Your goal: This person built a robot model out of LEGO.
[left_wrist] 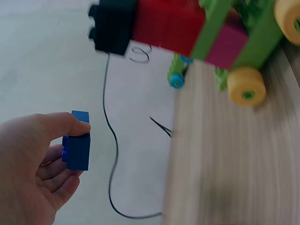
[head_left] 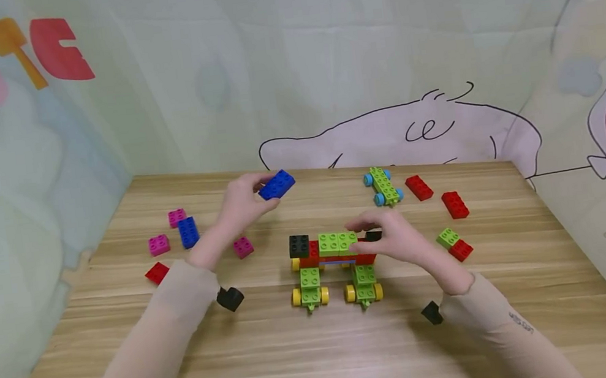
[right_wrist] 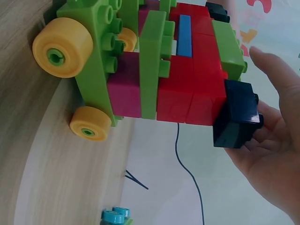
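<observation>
My left hand (head_left: 246,201) pinches a blue brick (head_left: 277,184) between thumb and fingers, raised above the far part of the table; the left wrist view shows this blue brick (left_wrist: 78,147) edge-on. At the table's middle stands a built brick vehicle on green wheeled bases (head_left: 311,297) with yellow wheels. Red bricks (right_wrist: 201,75) form its upper part, light green bricks (head_left: 338,244) lie on top, and a black brick (head_left: 299,246) sits at the left end. Around the right-end black brick (right_wrist: 236,115), my right hand (head_left: 391,238) has its thumb and fingers spread; contact is unclear.
Pink bricks (head_left: 159,245), another blue brick (head_left: 188,232) and a red brick (head_left: 157,273) lie at left. A green base with blue wheels (head_left: 383,186) stands at the back right, near loose red bricks (head_left: 455,204) and a small green brick (head_left: 447,237).
</observation>
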Demonstrator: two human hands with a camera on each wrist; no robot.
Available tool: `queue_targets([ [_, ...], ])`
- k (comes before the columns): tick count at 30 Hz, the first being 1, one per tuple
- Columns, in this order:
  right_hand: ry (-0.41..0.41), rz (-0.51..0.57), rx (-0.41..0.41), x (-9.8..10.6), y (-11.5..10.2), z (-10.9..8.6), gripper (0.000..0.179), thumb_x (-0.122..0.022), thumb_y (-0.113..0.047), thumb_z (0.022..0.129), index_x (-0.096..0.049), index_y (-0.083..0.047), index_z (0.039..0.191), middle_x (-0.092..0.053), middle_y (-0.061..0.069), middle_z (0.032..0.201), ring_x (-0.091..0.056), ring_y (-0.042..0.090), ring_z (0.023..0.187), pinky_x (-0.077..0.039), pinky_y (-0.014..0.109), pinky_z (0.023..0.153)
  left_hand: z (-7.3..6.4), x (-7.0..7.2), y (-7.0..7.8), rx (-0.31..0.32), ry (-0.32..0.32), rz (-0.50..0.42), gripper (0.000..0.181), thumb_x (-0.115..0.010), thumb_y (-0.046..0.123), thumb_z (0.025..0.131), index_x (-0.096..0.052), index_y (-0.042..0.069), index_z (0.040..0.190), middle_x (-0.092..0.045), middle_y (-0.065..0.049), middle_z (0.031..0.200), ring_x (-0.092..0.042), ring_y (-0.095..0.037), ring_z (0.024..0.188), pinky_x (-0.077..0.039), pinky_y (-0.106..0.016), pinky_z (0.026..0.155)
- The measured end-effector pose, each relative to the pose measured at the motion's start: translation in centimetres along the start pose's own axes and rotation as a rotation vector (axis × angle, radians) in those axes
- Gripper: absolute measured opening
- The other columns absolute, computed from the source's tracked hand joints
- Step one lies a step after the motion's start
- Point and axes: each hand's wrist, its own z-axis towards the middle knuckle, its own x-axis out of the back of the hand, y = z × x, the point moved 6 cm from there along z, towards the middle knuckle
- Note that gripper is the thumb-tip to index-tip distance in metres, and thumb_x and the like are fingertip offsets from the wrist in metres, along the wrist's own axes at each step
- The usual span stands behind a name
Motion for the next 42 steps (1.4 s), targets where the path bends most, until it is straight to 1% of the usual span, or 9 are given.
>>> queue_targets([
  [3, 0.033, 0.043, -0.038, 0.6, 0.2, -0.1, 0.038, -0.077, -0.018, 0.084, -0.068, -0.002, 0.118, -0.070, 0.013, 0.117, -0.065, 0.028, 0.108, -0.053, 0.045, 0.096, -0.6, 0.1, 2.2, -0.061, 0.005, -0.007, 0.051, -0.076, 0.013, 0.083, -0.060, 0.001, 0.131, -0.064, -0.020, 0.122, -0.061, -0.035, 0.109, -0.052, -0.047, 0.094],
  [8, 0.110, 0.080, -0.039, 1.6, 0.0, -0.1, 0.039, -0.075, -0.013, 0.086, -0.066, -0.001, 0.121, -0.069, 0.014, 0.121, -0.065, 0.030, 0.109, -0.052, 0.047, 0.097, -1.7, 0.0, 5.2, -0.158, 0.021, -0.007, 0.049, -0.077, 0.012, 0.083, -0.062, 0.002, 0.128, -0.065, -0.018, 0.122, -0.063, -0.032, 0.106, -0.053, -0.045, 0.092],
  [12, 0.153, 0.098, -0.017, 2.1, -0.3, 0.1, 0.043, -0.074, -0.010, 0.086, -0.062, 0.000, 0.126, -0.067, 0.016, 0.124, -0.065, 0.030, 0.109, -0.052, 0.046, 0.097, -2.5, -0.3, 6.9, -0.197, 0.009, -0.022, 0.047, -0.077, 0.012, 0.082, -0.063, 0.002, 0.126, -0.065, -0.016, 0.122, -0.064, -0.030, 0.105, -0.054, -0.043, 0.092],
  [17, 0.170, 0.113, -0.006, 2.5, -0.9, 0.5, 0.050, -0.074, -0.011, 0.086, -0.057, 0.001, 0.131, -0.065, 0.017, 0.127, -0.064, 0.031, 0.112, -0.050, 0.047, 0.100, -3.3, -1.0, 8.3, -0.224, -0.047, -0.032, 0.048, -0.078, 0.012, 0.082, -0.063, 0.003, 0.127, -0.066, -0.015, 0.123, -0.064, -0.030, 0.106, -0.055, -0.042, 0.093],
  [21, 0.178, 0.124, 0.004, 2.6, -1.4, 0.6, 0.052, -0.075, -0.011, 0.086, -0.056, 0.001, 0.133, -0.063, 0.017, 0.128, -0.063, 0.030, 0.114, -0.049, 0.047, 0.101, -4.0, -1.8, 9.0, -0.262, -0.098, -0.066, 0.049, -0.077, 0.009, 0.082, -0.062, 0.002, 0.127, -0.065, -0.015, 0.125, -0.065, -0.030, 0.108, -0.054, -0.043, 0.094],
  [28, 0.149, 0.134, 0.076, 2.3, -2.0, 0.4, 0.053, -0.077, -0.006, 0.083, -0.057, 0.001, 0.131, -0.062, 0.017, 0.130, -0.063, 0.031, 0.115, -0.050, 0.047, 0.100, -4.8, -2.9, 9.9, -0.325, -0.157, -0.096, 0.049, -0.077, 0.009, 0.081, -0.062, 0.000, 0.127, -0.066, -0.015, 0.125, -0.065, -0.029, 0.109, -0.053, -0.044, 0.096],
  [32, 0.132, 0.121, 0.071, 2.1, -2.0, 0.2, 0.051, -0.077, -0.007, 0.083, -0.059, 0.001, 0.130, -0.064, 0.018, 0.128, -0.063, 0.031, 0.114, -0.050, 0.048, 0.100, -5.1, -3.3, 10.2, -0.355, -0.180, -0.094, 0.050, -0.078, 0.010, 0.080, -0.062, -0.001, 0.126, -0.067, -0.015, 0.123, -0.065, -0.028, 0.110, -0.052, -0.044, 0.098],
  [39, 0.127, 0.097, 0.077, 1.7, -1.7, -0.1, 0.043, -0.078, -0.006, 0.081, -0.065, 0.001, 0.121, -0.069, 0.016, 0.118, -0.066, 0.031, 0.107, -0.053, 0.048, 0.096, -5.4, -3.9, 10.2, -0.347, -0.236, -0.118, 0.051, -0.077, 0.008, 0.081, -0.061, 0.000, 0.129, -0.067, -0.015, 0.125, -0.063, -0.029, 0.115, -0.051, -0.041, 0.099],
  [42, 0.134, 0.103, 0.079, 1.6, -1.5, -0.2, 0.039, -0.078, -0.005, 0.081, -0.066, 0.002, 0.117, -0.071, 0.017, 0.114, -0.067, 0.031, 0.104, -0.053, 0.049, 0.094, -5.5, -4.1, 10.0, -0.355, -0.246, -0.142, 0.051, -0.077, 0.008, 0.082, -0.060, -0.001, 0.129, -0.066, -0.015, 0.125, -0.063, -0.029, 0.115, -0.052, -0.041, 0.099],
])
